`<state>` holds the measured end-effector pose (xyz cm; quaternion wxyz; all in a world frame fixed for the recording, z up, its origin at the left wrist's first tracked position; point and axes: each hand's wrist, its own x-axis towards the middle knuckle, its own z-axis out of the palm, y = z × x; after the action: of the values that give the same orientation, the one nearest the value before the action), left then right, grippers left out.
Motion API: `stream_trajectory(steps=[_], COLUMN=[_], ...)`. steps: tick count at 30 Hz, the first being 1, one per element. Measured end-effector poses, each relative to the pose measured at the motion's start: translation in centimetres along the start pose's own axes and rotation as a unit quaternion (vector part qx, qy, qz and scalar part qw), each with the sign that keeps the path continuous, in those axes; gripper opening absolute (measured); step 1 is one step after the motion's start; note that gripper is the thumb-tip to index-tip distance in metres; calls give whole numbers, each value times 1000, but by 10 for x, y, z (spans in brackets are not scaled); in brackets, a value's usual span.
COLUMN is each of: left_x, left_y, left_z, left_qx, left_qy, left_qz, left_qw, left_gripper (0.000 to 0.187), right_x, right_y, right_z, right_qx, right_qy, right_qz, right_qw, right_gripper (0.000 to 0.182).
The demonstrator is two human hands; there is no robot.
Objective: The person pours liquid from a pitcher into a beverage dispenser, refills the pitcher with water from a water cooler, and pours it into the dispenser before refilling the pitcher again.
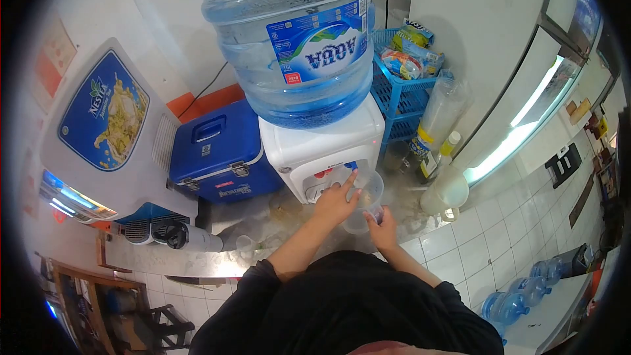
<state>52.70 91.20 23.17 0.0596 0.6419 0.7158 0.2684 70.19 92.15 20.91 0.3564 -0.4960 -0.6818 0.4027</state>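
Note:
A white water dispenser (322, 151) stands on the counter with a large blue-tinted water bottle (296, 39) upside down on top. My left hand (336, 202) is at its front, index finger stretched out at the blue tap (351, 165); whether the finger presses it is hard to see. Beside it is the red tap (323, 174). With my right hand (382, 229) I grip the handle of a clear plastic pitcher (373, 187), held below the blue tap. My left hand partly hides the pitcher, and the water level in it cannot be made out.
Left of the dispenser are a blue cooler box (217, 151), a drink machine (108, 125) and a grey tumbler (197, 238). To the right stand a blue basket rack (401, 85), bottles (430, 164) and a cloudy plastic jug (445, 192). Empty water bottles (506, 306) lie farther right.

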Motion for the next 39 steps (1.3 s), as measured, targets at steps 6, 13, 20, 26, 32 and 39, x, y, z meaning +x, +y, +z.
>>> stream_trajectory(steps=[6,13,20,26,32,39], left_x=[0,1,1,1,-1,0], left_y=[0,10,23,29,5,8], left_z=[1,-10,-26,-32,-4,-8], left_qx=[-3,-17,4,4,-13,3], left_qy=[2,-6,-50,-47,0,-18], left_qz=[-2,-24,-80,-81,-5,-34], left_qw=[1000,1000,996,996,1000,999], left_gripper=[55,54,54,54,54,54], right_x=[0,-1,0,0,0,0], right_y=[-3,-9,-7,-7,1,-5], right_z=[-2,-5,-4,-4,-1,-4], right_qx=[-6,9,-18,9,-8,18], right_qy=[-6,-14,-4,-6,0,-17], right_qz=[8,17,0,-3,-9,14], right_qw=[1000,1000,1000,1000,1000,1000], right_gripper=[25,26,28,28,27,27])
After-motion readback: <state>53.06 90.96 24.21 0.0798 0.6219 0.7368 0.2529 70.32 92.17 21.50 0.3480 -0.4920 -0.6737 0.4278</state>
